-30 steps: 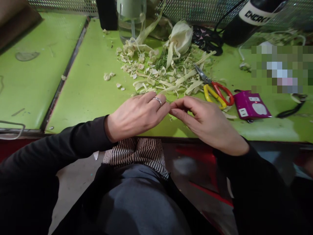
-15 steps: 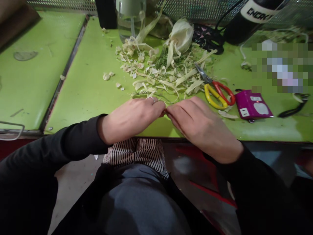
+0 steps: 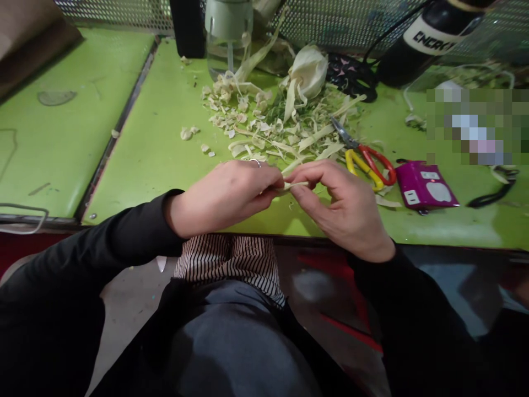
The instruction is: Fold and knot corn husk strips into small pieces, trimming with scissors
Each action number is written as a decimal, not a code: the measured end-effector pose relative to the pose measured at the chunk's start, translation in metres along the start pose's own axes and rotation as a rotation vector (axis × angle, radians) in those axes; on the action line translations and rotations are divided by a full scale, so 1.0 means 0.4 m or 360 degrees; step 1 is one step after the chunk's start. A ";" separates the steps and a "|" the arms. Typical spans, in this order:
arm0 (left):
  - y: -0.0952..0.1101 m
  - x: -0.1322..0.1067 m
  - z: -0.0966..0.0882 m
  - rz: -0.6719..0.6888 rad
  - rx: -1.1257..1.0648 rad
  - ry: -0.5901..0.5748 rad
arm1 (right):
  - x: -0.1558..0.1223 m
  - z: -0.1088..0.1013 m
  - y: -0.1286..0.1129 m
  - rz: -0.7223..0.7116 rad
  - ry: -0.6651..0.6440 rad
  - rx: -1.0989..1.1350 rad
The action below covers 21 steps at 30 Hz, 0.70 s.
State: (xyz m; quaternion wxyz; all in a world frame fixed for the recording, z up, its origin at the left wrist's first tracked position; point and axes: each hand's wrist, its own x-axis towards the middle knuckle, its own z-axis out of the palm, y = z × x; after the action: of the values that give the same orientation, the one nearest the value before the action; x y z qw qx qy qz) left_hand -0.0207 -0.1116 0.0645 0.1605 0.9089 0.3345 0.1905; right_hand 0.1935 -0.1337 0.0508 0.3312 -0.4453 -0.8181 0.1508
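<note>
Between my two hands, over the front of the green table, is a pale corn husk strip (image 3: 296, 184). My left hand (image 3: 231, 190), with a ring on one finger, is closed in a pinch on one end of the strip. The thumb and fingers of my right hand (image 3: 343, 201) pinch the strip's other side. Just beyond my fingers lies a loose pile of husk scraps (image 3: 285, 129), in cut strips and small curled bits. Yellow-and-red-handled scissors (image 3: 366, 160) rest at the right of the pile, blades pointing away, near my right hand.
A purple box (image 3: 427, 186) lies right of the scissors. At the back stand a clear bottle with a pale green top (image 3: 228, 41), a black bottle (image 3: 427, 41) and a whole husk bundle (image 3: 309, 71). A metal-edged seam (image 3: 119, 124) crosses the table on the left.
My right hand has turned, so its thumb now shows, and the strip has come into sight between both pinches. The whole view has shifted slightly.
</note>
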 end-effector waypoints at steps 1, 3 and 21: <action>0.000 0.003 -0.001 -0.0029 -0.0053 0.0005 | 0.001 0.003 -0.001 0.0026 0.0047 0.0024; 0.000 0.010 -0.003 -0.0084 -0.0183 0.0018 | 0.004 0.007 -0.003 0.0082 0.0123 0.0040; -0.036 0.034 -0.005 -0.0334 -0.0607 0.0074 | 0.034 0.023 -0.009 -0.0028 0.0205 -0.0102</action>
State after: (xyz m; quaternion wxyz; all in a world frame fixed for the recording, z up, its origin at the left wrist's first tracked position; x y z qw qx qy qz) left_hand -0.0199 -0.0918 0.0634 0.3408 0.8176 0.3888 0.2536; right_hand 0.1798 -0.1237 0.0514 0.3700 -0.4572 -0.8034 0.0927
